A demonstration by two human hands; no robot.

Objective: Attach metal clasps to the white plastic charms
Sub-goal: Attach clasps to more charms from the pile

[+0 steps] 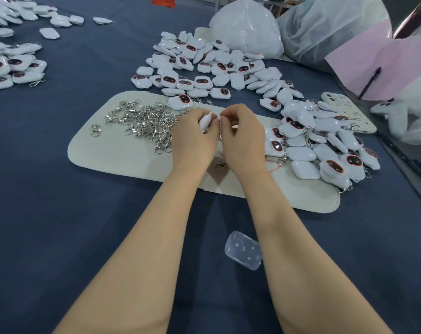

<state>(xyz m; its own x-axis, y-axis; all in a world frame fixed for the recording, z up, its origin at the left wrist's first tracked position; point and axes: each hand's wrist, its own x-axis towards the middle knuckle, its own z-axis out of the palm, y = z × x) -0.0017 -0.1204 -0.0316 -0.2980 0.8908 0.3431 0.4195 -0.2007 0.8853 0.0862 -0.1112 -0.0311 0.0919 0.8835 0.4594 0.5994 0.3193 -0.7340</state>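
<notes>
Head camera: both hands meet over a pale mat (122, 155). The left hand (195, 138) has its fingers curled round 1 white charm (205, 121), held edge-up between thumb and fingertips, with its upper end poking out toward the right hand (243, 136). That hand's thumb and forefinger pinch a small metal clasp (219, 116), mostly hidden, right at the charm's upper end. A heap of loose clasps (144, 124) lies on the mat just left of the left hand. A pile of bare charms (204, 66) sits beyond the mat, and a heap of clasped charms (325, 145) lies to the right. 1 clear plastic case (243, 253) lies on the blue tablecloth (59, 213) between the forearms.
</notes>
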